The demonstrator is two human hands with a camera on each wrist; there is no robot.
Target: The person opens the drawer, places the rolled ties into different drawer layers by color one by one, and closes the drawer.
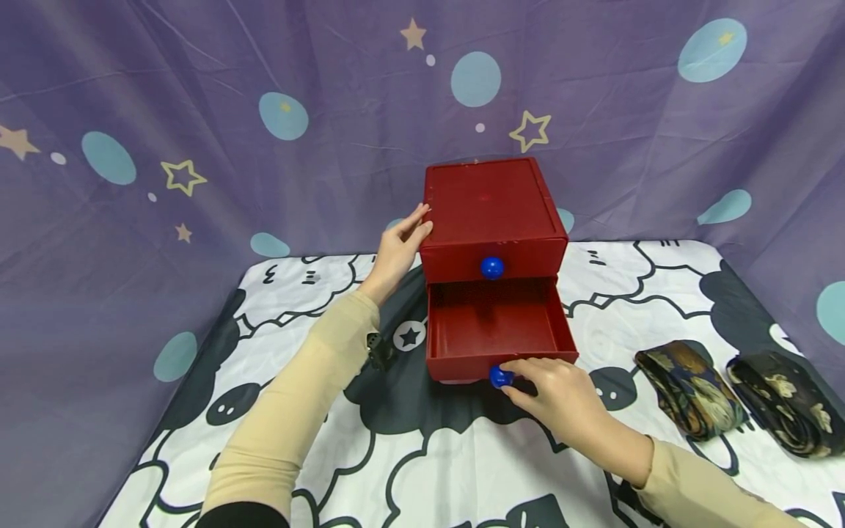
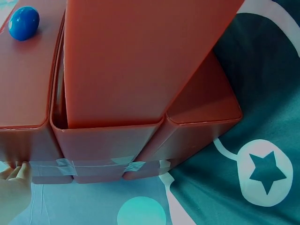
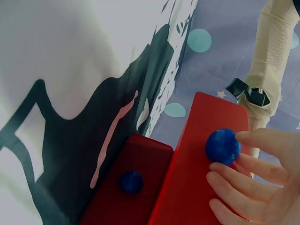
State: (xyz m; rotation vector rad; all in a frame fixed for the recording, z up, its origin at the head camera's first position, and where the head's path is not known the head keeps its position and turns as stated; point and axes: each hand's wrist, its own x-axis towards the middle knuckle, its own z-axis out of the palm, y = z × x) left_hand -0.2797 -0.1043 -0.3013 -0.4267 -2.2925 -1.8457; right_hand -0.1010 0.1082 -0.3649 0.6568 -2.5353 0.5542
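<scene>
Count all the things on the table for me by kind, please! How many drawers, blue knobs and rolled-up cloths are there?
Red box: 1
Drawers: 2, the top drawer closed, the bottom drawer pulled out
Blue knobs: 2, upper knob and lower knob
Rolled patterned cloths: 2, the nearer and the farther
Total: 7

Left hand [image 1: 399, 249]: raised, fingers straight, laid flat against an upright surface; forearm stretched forward in a beige sleeve.
Right hand [image 1: 561, 400]: held low, fingers curled, tips pinching at the thumb.
Right arm: bent inward from the right.
</scene>
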